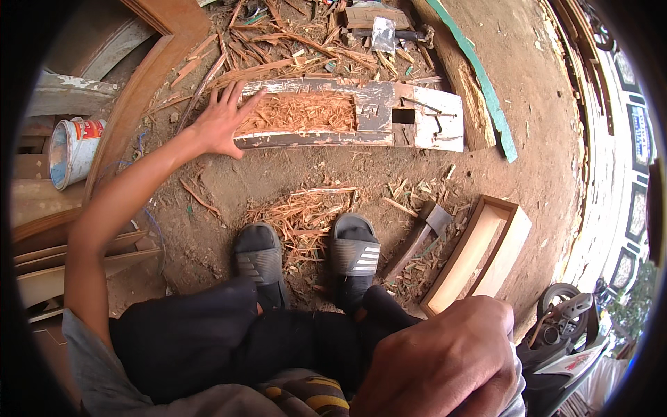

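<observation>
My left hand point(219, 125) spreads its fingers over the left end of a weathered plank point(375, 101) lying crosswise, with flaking paint, a splintered hollow point(295, 112), a square hole and bent metal pieces at its right end. My right hand point(445, 354) is close to the camera at lower right, fingers curled; what they hold, if anything, is hidden. An axe point(436, 222) lies on the dirt beside my right sandal, next to a pale rectangular wooden frame point(507, 260).
Wood splinters point(306, 212) litter the dirt around my sandals and beyond the plank. Old frames point(153, 21) and a white bucket point(76, 154) are at left. A long beam point(462, 90) with a green strip lies beyond the plank; a parked motorbike point(559, 333) is at lower right.
</observation>
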The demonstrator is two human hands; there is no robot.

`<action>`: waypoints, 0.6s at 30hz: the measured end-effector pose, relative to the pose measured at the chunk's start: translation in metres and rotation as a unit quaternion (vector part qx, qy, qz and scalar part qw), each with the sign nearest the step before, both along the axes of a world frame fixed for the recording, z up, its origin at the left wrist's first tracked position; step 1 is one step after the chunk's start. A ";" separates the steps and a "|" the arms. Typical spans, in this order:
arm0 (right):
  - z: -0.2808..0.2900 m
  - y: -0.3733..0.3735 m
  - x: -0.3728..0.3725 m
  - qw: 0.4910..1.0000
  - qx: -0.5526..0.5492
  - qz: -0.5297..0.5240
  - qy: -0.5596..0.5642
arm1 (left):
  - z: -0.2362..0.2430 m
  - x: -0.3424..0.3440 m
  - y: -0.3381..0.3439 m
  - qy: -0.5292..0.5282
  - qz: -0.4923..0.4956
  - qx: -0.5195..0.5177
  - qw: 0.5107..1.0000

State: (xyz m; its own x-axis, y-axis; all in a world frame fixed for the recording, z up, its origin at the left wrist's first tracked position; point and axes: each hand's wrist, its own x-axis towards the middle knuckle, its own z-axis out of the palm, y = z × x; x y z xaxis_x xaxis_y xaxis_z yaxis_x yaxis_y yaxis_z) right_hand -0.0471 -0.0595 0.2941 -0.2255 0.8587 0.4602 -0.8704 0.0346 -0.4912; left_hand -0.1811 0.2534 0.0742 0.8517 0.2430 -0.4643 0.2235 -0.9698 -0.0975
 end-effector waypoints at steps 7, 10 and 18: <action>0.019 -0.008 0.020 0.996 0.040 -0.077 0.004 | -0.007 0.009 0.004 -0.009 -0.015 0.010 1.000; 0.006 0.014 -0.011 0.989 0.051 -0.092 0.099 | -0.003 0.017 -0.002 0.017 -0.006 0.019 1.000; -0.035 -0.014 0.007 0.965 -0.109 0.124 -0.204 | -0.005 0.012 0.000 -0.004 0.003 -0.015 1.000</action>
